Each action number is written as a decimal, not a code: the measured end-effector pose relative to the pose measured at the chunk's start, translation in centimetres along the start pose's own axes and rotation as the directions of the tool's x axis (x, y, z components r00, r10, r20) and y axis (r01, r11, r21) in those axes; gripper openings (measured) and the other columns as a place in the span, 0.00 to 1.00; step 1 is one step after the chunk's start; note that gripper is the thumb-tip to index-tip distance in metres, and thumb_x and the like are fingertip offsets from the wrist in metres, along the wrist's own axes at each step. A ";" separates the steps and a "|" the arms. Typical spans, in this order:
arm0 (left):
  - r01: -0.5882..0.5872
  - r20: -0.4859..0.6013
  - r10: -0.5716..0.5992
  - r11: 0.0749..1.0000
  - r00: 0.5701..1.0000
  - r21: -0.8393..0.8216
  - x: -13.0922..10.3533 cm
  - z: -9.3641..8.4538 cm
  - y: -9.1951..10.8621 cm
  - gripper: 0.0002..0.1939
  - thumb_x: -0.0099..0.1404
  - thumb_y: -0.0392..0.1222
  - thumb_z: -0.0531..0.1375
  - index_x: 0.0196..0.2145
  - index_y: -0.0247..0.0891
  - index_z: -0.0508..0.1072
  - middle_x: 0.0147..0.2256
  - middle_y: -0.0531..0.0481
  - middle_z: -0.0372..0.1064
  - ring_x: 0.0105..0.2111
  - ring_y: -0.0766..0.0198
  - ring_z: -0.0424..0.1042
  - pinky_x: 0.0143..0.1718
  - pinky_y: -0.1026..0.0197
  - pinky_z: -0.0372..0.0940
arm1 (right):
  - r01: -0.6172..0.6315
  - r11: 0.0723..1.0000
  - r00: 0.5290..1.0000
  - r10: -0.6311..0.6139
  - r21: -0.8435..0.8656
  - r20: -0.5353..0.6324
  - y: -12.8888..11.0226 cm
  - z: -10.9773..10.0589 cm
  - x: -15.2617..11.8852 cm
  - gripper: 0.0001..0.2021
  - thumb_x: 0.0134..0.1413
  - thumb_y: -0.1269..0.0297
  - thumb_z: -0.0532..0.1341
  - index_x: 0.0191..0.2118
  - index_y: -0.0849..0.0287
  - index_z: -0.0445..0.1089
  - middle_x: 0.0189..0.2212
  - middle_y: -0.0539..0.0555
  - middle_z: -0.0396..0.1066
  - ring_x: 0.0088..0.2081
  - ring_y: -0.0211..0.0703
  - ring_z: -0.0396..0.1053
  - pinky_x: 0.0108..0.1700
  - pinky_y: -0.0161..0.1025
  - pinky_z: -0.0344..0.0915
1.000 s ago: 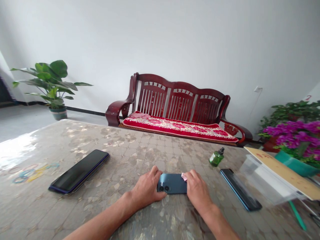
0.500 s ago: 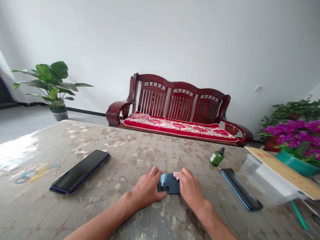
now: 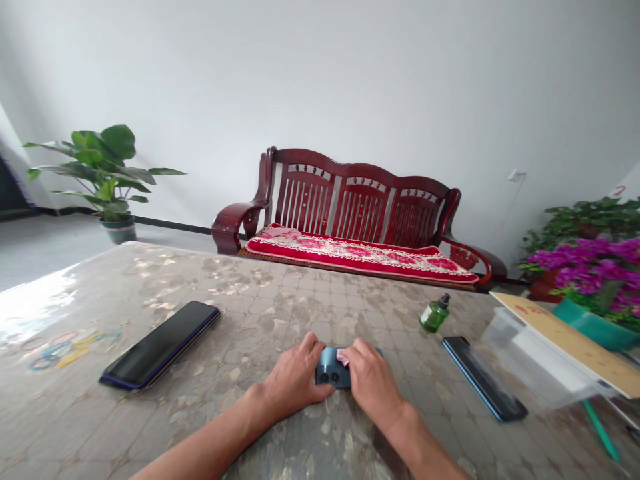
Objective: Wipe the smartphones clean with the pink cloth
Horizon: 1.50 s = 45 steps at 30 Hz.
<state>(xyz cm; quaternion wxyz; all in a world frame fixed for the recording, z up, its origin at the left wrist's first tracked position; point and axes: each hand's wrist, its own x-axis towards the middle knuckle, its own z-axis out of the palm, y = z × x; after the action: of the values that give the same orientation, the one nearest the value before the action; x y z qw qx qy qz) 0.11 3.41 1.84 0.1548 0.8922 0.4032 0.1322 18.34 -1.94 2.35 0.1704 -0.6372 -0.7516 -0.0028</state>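
Observation:
A blue smartphone (image 3: 329, 361) lies in front of me, its back with the camera lenses facing up. My left hand (image 3: 299, 371) grips the phone's left end, thumb along the near edge and fingers at the far edge. A small pink cloth (image 3: 343, 357) is pinched in my right hand (image 3: 371, 378), which presses it on the phone's back. That hand covers much of the phone's right half, though a bit of its far right corner shows beyond the knuckles.
Left on the patterned table (image 3: 240, 320) lie a dark phone (image 3: 163, 343) and coloured rubber bands (image 3: 73, 348). To the right are a green pump bottle (image 3: 435, 314), another phone (image 3: 483, 378), a clear plastic box (image 3: 530, 363) and a flower pot (image 3: 593, 323). A wooden bench (image 3: 350, 200) stands behind.
My right hand has slid left along the phone's back with the pink cloth, so the phone's far right corner now shows past it. My left hand keeps its hold.

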 end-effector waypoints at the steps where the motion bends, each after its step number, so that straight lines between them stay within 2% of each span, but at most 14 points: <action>1: 0.005 0.003 -0.004 1.000 1.000 -0.003 0.0 0.0 0.0 0.21 0.54 0.49 0.62 0.45 0.41 0.68 0.43 0.47 0.64 0.40 0.54 0.73 0.39 0.58 0.68 | -0.035 0.999 0.999 0.035 -0.019 -0.011 0.9 -0.2 -0.1 0.15 0.63 0.76 0.52 0.41 0.53 0.74 0.37 0.52 0.70 0.40 0.42 0.69 0.43 0.34 0.60; 4: 0.013 0.006 -0.013 1.000 1.000 -0.005 0.1 -0.1 0.0 0.22 0.54 0.49 0.63 0.45 0.41 0.68 0.44 0.46 0.64 0.40 0.53 0.73 0.40 0.57 0.69 | -0.134 0.989 0.991 0.132 -0.060 -0.035 2.9 -0.6 -0.1 0.16 0.63 0.76 0.51 0.40 0.55 0.74 0.36 0.53 0.69 0.39 0.43 0.69 0.41 0.35 0.60; 6: 0.015 0.004 -0.015 1.000 1.000 -0.004 0.1 -0.1 0.1 0.22 0.53 0.49 0.63 0.45 0.40 0.68 0.44 0.46 0.64 0.40 0.53 0.73 0.40 0.57 0.69 | -0.156 0.985 0.987 0.152 -0.075 -0.046 3.2 -0.5 0.0 0.16 0.63 0.77 0.51 0.40 0.55 0.74 0.36 0.54 0.69 0.39 0.43 0.69 0.41 0.35 0.61; 13: -0.016 -0.018 0.016 1.000 1.000 0.006 0.1 0.4 -0.2 0.20 0.54 0.47 0.63 0.44 0.40 0.68 0.43 0.47 0.64 0.40 0.54 0.73 0.39 0.57 0.68 | 0.006 1.000 1.000 -0.006 -0.005 -0.007 -1.0 0.6 0.5 0.15 0.62 0.77 0.52 0.40 0.53 0.74 0.38 0.53 0.70 0.42 0.43 0.68 0.44 0.35 0.61; 15: -0.019 -0.020 0.019 1.000 1.000 0.007 0.1 0.5 -0.2 0.20 0.54 0.47 0.63 0.44 0.41 0.68 0.43 0.47 0.64 0.40 0.54 0.73 0.40 0.58 0.68 | 0.030 1.000 1.000 -0.030 0.011 0.003 -1.3 0.6 0.4 0.15 0.62 0.76 0.52 0.41 0.53 0.74 0.38 0.53 0.70 0.42 0.42 0.68 0.45 0.35 0.61; 17: -0.012 -0.014 0.012 1.000 1.000 0.005 0.2 0.4 -0.2 0.20 0.54 0.48 0.63 0.44 0.41 0.68 0.43 0.47 0.64 0.40 0.54 0.73 0.40 0.58 0.68 | 0.004 1.000 1.000 -0.004 0.005 -0.001 -0.4 0.4 0.3 0.16 0.62 0.76 0.51 0.41 0.53 0.74 0.38 0.53 0.70 0.42 0.42 0.68 0.45 0.35 0.61; 22: 0.016 0.010 -0.016 1.000 1.000 0.011 0.1 -0.1 0.1 0.23 0.54 0.49 0.63 0.46 0.41 0.67 0.45 0.47 0.64 0.40 0.54 0.73 0.40 0.58 0.68 | -0.161 0.982 0.987 0.157 -0.098 -0.046 3.3 -0.2 0.1 0.16 0.63 0.76 0.51 0.41 0.55 0.75 0.37 0.55 0.69 0.40 0.43 0.68 0.43 0.36 0.61; 24: 0.022 0.014 -0.022 1.000 1.000 0.011 0.1 -0.2 0.2 0.22 0.54 0.49 0.63 0.46 0.41 0.67 0.45 0.47 0.64 0.40 0.54 0.73 0.40 0.58 0.68 | -0.178 0.979 0.983 0.172 -0.102 -0.062 3.7 -0.3 -0.1 0.16 0.63 0.76 0.50 0.41 0.56 0.74 0.37 0.56 0.69 0.40 0.43 0.68 0.43 0.36 0.61; 27: 0.014 0.005 -0.014 1.000 1.000 0.009 0.0 0.0 0.1 0.22 0.54 0.48 0.63 0.45 0.41 0.67 0.44 0.47 0.63 0.40 0.54 0.73 0.40 0.58 0.68 | -0.129 0.991 0.990 0.126 -0.037 -0.066 2.4 -0.1 -0.5 0.17 0.62 0.78 0.50 0.40 0.55 0.74 0.36 0.55 0.69 0.40 0.43 0.68 0.43 0.36 0.61; 32: 0.002 -0.010 -0.002 1.000 1.000 0.009 0.1 0.3 -0.1 0.19 0.54 0.47 0.62 0.44 0.41 0.67 0.43 0.47 0.63 0.40 0.54 0.72 0.41 0.58 0.68 | 0.059 0.993 0.998 -0.056 0.103 -0.030 -0.4 0.2 -1.2 0.15 0.63 0.76 0.51 0.42 0.54 0.73 0.38 0.53 0.69 0.42 0.41 0.67 0.45 0.34 0.61; 34: 0.010 -0.004 -0.010 1.000 1.000 0.005 0.0 0.3 -0.1 0.19 0.54 0.47 0.62 0.43 0.42 0.67 0.43 0.48 0.63 0.41 0.55 0.72 0.41 0.58 0.68 | 0.049 0.994 0.999 -0.047 0.100 -0.018 -0.3 0.2 -1.2 0.15 0.64 0.75 0.51 0.42 0.54 0.73 0.38 0.53 0.69 0.42 0.41 0.67 0.45 0.34 0.61; 40: 0.023 0.015 -0.023 1.000 1.000 -0.006 0.0 -0.2 0.2 0.22 0.53 0.47 0.63 0.45 0.42 0.67 0.44 0.47 0.63 0.41 0.53 0.73 0.41 0.57 0.68 | -0.160 0.986 0.984 0.156 -0.044 -0.080 2.7 -0.2 -0.4 0.17 0.62 0.78 0.50 0.39 0.55 0.74 0.36 0.54 0.69 0.39 0.43 0.69 0.42 0.36 0.61; 42: 0.026 0.018 -0.026 1.000 0.999 -0.007 0.0 -0.2 0.2 0.21 0.54 0.47 0.63 0.45 0.42 0.67 0.44 0.47 0.63 0.41 0.53 0.73 0.42 0.57 0.68 | -0.152 0.988 0.985 0.149 -0.033 -0.089 2.7 -0.2 -0.5 0.17 0.61 0.78 0.50 0.39 0.55 0.75 0.36 0.54 0.69 0.39 0.43 0.69 0.41 0.35 0.61; 45: 0.026 0.015 -0.026 1.000 1.000 -0.007 0.0 -0.1 0.2 0.20 0.54 0.46 0.63 0.45 0.43 0.67 0.44 0.48 0.63 0.41 0.54 0.72 0.42 0.58 0.68 | -0.029 0.997 0.998 0.033 0.066 -0.059 1.3 -0.1 -1.0 0.16 0.62 0.77 0.51 0.40 0.54 0.74 0.36 0.53 0.69 0.39 0.41 0.68 0.42 0.34 0.61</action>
<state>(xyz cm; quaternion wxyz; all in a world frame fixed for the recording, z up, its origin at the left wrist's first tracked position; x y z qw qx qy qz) 0.22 3.31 1.99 0.1628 0.8872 0.4133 0.1249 19.75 -2.66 1.92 0.2135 -0.6427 -0.7358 0.0050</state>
